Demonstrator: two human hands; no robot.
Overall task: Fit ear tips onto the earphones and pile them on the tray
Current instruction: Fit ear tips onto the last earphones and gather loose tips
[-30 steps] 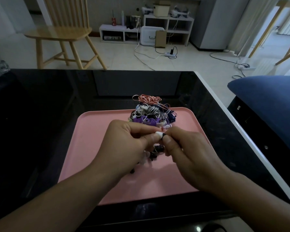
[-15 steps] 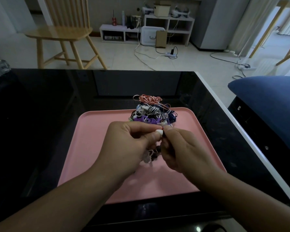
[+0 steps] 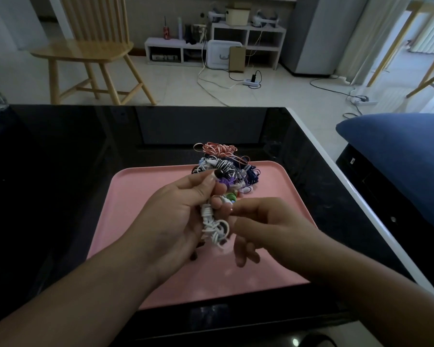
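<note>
Black table (image 3: 60,171) bears a pink tray (image 3: 140,196); left hand (image 3: 176,216) grips white coiled earphones (image 3: 212,221), right hand (image 3: 266,226) loosely curled, holding nothing

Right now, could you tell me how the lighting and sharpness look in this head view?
Head view: the black table is dim and reflective, the floor behind bright; the right hand is slightly motion-blurred; the wide lens bows the edges.

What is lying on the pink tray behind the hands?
At the far edge of the pink tray sits a tangled pile of earphones, with orange-white, black-white, blue and purple cords. The left hand, holding a white coiled earphone, and the right hand cover the pile's near side.
</note>
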